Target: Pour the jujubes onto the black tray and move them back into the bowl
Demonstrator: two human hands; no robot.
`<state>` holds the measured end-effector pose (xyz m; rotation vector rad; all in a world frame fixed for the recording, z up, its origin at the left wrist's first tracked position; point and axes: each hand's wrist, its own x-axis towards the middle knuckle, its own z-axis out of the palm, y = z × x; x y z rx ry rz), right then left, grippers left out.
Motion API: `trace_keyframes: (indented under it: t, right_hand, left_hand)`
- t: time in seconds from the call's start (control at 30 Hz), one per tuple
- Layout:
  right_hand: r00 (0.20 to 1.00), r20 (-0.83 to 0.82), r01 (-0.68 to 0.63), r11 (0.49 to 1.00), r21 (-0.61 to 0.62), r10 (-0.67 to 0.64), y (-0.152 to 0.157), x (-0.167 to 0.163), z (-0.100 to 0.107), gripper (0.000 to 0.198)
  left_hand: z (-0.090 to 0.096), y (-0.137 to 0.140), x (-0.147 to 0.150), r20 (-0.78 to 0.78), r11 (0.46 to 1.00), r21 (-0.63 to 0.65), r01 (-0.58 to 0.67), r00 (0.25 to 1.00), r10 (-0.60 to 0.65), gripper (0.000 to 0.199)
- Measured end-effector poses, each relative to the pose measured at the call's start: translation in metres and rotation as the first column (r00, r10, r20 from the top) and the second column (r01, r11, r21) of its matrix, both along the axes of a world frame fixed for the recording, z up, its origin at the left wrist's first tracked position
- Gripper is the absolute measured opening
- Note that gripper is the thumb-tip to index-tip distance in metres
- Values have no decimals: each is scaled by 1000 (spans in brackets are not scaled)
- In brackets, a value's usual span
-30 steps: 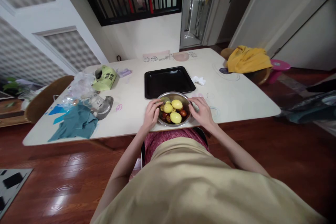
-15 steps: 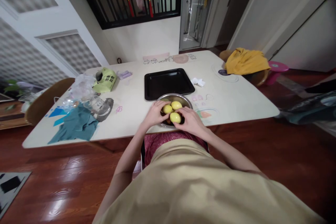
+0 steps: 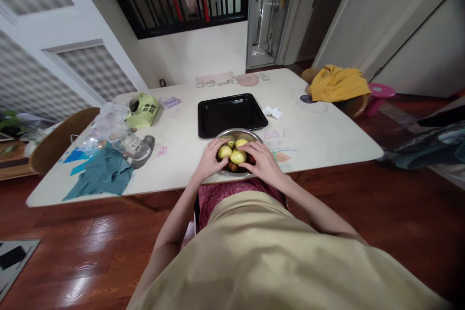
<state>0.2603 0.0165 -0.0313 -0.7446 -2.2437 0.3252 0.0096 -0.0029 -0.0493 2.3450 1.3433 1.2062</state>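
Observation:
A round steel bowl stands at the table's near edge, holding several smooth yellow fruits and some darker brown ones. My left hand reaches in from the left, thumb and fingers curled round a yellow fruit. From the right, my right hand has its thumb and fingers about another yellow fruit. Behind these lies a further yellow fruit, partly under my right fingers. A brown, mottled fruit shows at the front of the bowl. The fruits' exact kind is unclear.
Just beyond the bowl lies a black baking tray, with a crumpled white tissue to its right. On the left are a green package, a clear jug and a teal cloth. A yellow garment hangs over a chair.
Both hands have stayed in the bowl while the yellow fruits in them shifted and turned. The fruit by my left hand now sits lower and further left. The view has moved slightly.

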Motion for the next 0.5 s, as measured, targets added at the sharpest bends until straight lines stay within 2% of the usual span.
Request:
trace_keyframes:
  t: [0.23, 0.4, 0.5]
  right_hand:
    - [978, -169, 126, 991, 33, -119, 10, 14, -2, 23]
    - [964, -207, 180, 983, 40, -168, 19, 19, -9, 23]
    - [960, -204, 205, 978, 46, -192, 22, 19, -13, 23]
  left_hand:
    - [-3, -3, -3, 113, 999, 23, 33, 993, -36, 47]
    - [-11, -4, -12, 188, 998, 64, -23, 982, 11, 51]
    - [-10, -3, -20, 88, 998, 52, -20, 996, 15, 57]
